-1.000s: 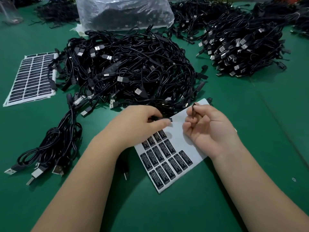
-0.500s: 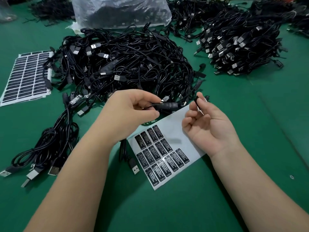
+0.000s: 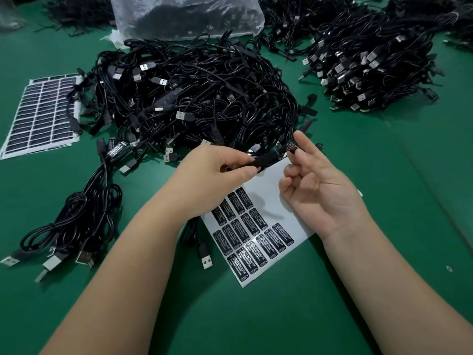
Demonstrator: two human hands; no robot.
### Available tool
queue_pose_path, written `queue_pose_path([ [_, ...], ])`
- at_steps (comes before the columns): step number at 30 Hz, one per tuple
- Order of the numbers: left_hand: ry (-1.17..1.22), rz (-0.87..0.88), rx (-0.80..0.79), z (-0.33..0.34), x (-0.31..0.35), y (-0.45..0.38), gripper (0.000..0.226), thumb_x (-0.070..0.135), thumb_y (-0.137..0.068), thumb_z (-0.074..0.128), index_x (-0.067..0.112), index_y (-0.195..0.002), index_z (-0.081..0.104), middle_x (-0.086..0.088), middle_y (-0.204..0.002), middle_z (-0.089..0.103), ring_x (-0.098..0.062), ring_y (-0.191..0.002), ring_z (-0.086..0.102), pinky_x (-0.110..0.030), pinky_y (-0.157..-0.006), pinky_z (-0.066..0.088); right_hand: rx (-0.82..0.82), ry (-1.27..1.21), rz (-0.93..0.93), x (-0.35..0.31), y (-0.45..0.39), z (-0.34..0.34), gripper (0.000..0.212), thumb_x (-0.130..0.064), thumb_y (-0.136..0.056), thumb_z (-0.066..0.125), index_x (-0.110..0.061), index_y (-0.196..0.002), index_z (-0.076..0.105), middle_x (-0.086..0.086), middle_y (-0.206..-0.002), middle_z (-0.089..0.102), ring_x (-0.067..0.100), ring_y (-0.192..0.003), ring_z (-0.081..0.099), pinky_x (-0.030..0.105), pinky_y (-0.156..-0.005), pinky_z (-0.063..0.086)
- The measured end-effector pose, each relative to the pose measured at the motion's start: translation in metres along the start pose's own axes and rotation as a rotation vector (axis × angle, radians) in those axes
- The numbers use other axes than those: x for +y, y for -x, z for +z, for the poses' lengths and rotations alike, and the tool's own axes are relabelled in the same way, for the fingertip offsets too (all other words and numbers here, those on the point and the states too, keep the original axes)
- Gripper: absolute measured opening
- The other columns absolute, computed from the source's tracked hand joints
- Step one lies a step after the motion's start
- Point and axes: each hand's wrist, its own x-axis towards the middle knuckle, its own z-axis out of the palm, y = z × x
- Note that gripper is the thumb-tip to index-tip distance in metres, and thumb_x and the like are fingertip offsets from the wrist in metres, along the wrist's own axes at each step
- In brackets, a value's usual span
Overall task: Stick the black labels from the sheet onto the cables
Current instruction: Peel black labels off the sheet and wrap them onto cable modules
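My left hand (image 3: 217,167) grips the black controller block (image 3: 266,160) of one cable just above the label sheet. Its USB plug (image 3: 206,260) trails on the mat below my wrist. My right hand (image 3: 317,185) is palm up and pinches a peeled black label (image 3: 292,147) between thumb and forefinger, right at the block's far end. The white label sheet (image 3: 271,190) lies under both hands, with several black labels (image 3: 253,234) left on its near half.
A large tangle of black cables (image 3: 194,98) lies behind my hands. A bundled cable pile (image 3: 371,65) sits at back right and a clear plastic bag (image 3: 186,16) at the back. A full label sheet (image 3: 41,114) lies far left, labelled cables (image 3: 76,221) near left.
My left hand has lifted the controller block up off the sheet. My right hand has turned palm up and brought the peeled label to the block's end.
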Motion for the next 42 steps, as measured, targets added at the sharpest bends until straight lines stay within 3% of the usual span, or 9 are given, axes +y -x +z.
queue_pose_path([
  [8, -0.094, 0.019, -0.174, 0.0046, -0.0006, -0.004, 0.023, 0.026, -0.099, 0.05, 0.034, -0.091, 0.07, 0.021, -0.055, 0.056, -0.003, -0.04, 0.036, -0.012, -0.041, 0.03, -0.022, 0.161, -0.144, -0.0008, 0.0012, -0.0018, 0.044, -0.017, -0.065, 0.07, -0.028, -0.108, 0.066, -0.013, -0.071, 0.061, 0.002, -0.067, 0.06, 0.022, -0.072, 0.049],
  [14, -0.209, 0.05, -0.155, 0.0076, -0.0018, -0.0044, 0.029, 0.028, -0.101, 0.045, 0.008, -0.1, 0.067, -0.006, -0.063, 0.051, -0.012, -0.049, 0.04, -0.025, -0.047, 0.034, -0.035, 0.344, -0.167, 0.0023, 0.0011, -0.0021, 0.034, -0.002, -0.081, 0.066, -0.023, -0.109, 0.064, -0.01, -0.073, 0.064, 0.004, -0.063, 0.06, 0.022, -0.063, 0.051],
  [17, -0.27, 0.079, -0.17, 0.0076, -0.0007, -0.0037, 0.025, 0.028, -0.099, 0.049, 0.012, -0.101, 0.068, -0.012, -0.069, 0.06, -0.009, -0.051, 0.043, -0.025, -0.051, 0.035, -0.051, 0.396, -0.204, 0.0048, 0.0009, -0.0007, 0.032, 0.0, -0.084, 0.065, -0.023, -0.106, 0.063, -0.011, -0.074, 0.067, 0.003, -0.067, 0.063, 0.019, -0.065, 0.051],
  [22, -0.251, 0.049, -0.203, 0.0067, -0.0003, -0.0042, 0.027, 0.028, -0.1, 0.047, 0.011, -0.099, 0.068, 0.01, -0.054, 0.044, 0.0, -0.044, 0.042, -0.014, -0.045, 0.031, -0.082, 0.541, -0.303, 0.0022, 0.0017, -0.0013, 0.035, -0.012, -0.074, 0.073, -0.032, -0.102, 0.067, -0.011, -0.078, 0.069, 0.006, -0.077, 0.065, 0.021, -0.075, 0.053],
  [24, -0.249, 0.068, -0.215, 0.0066, 0.0004, -0.0035, 0.022, 0.026, -0.1, 0.048, 0.019, -0.092, 0.067, 0.012, -0.053, 0.044, 0.005, -0.047, 0.044, -0.012, -0.048, 0.033, -0.12, 0.495, -0.273, 0.0039, 0.0024, -0.0002, 0.039, -0.009, -0.069, 0.078, -0.026, -0.102, 0.067, -0.007, -0.076, 0.07, 0.012, -0.076, 0.068, 0.025, -0.074, 0.055],
  [31, -0.274, 0.071, -0.097, 0.0051, -0.0063, -0.0081, 0.032, 0.032, -0.095, 0.055, 0.016, -0.068, 0.064, 0.005, -0.051, 0.051, -0.005, -0.042, 0.042, -0.017, -0.044, 0.033, -0.057, 0.308, -0.093, 0.0023, -0.0004, -0.0021, 0.044, -0.003, -0.065, 0.072, -0.009, -0.107, 0.063, 0.007, -0.079, 0.073, 0.02, -0.08, 0.072, 0.029, -0.077, 0.058],
  [36, -0.291, 0.059, -0.242, 0.0073, -0.0042, -0.0066, 0.023, 0.031, -0.098, 0.05, 0.027, -0.092, 0.071, 0.01, -0.053, 0.048, 0.002, -0.047, 0.045, -0.013, -0.048, 0.034, -0.09, 0.405, -0.164, -0.0009, 0.0005, -0.0012, 0.044, -0.011, -0.059, 0.076, -0.02, -0.102, 0.069, -0.003, -0.074, 0.069, 0.023, -0.084, 0.071, 0.036, -0.082, 0.058],
  [39, -0.266, 0.067, -0.274, 0.0068, -0.0041, -0.0055, 0.024, 0.032, -0.098, 0.05, 0.025, -0.091, 0.072, 0.02, -0.047, 0.048, 0.005, -0.047, 0.047, -0.01, -0.049, 0.035, -0.089, 0.445, -0.146, 0.001, 0.0011, -0.0006, 0.043, -0.011, -0.058, 0.075, -0.019, -0.1, 0.069, -0.002, -0.072, 0.071, 0.02, -0.078, 0.071, 0.033, -0.077, 0.059],
  [42, -0.285, 0.061, -0.224, 0.0076, -0.0067, -0.0074, 0.022, 0.04, -0.089, 0.062, 0.019, -0.084, 0.069, 0.012, -0.051, 0.048, -0.001, -0.045, 0.043, -0.015, -0.045, 0.032, -0.07, 0.426, -0.109, 0.0016, 0.0014, -0.0011, 0.043, -0.01, -0.058, 0.075, -0.016, -0.1, 0.068, 0.008, -0.083, 0.074, 0.027, -0.081, 0.072, 0.033, -0.072, 0.059],
])
